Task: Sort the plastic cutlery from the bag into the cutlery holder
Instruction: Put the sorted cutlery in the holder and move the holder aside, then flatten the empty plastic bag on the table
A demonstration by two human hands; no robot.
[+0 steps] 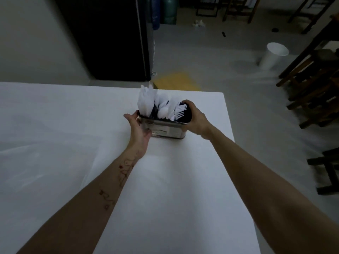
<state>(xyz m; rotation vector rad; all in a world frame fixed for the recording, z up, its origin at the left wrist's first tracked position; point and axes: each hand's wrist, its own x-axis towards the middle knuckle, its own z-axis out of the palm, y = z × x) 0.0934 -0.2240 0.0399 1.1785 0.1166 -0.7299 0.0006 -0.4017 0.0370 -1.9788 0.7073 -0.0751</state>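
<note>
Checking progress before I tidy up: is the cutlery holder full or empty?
Filled: the cutlery holder has white plastic cutlery standing in it, forks at its right end. Both hands hold its ends on the table.

A metal cutlery holder (165,128) stands on the white desk (165,189), filled with white plastic knives (145,102), spoons (162,111) and forks (180,110). The left hand (140,131) presses flat against the holder's left end, and the right hand (196,119) curls over its right end. Beyond the holder, a white bin (274,55) stands on the floor.
</note>
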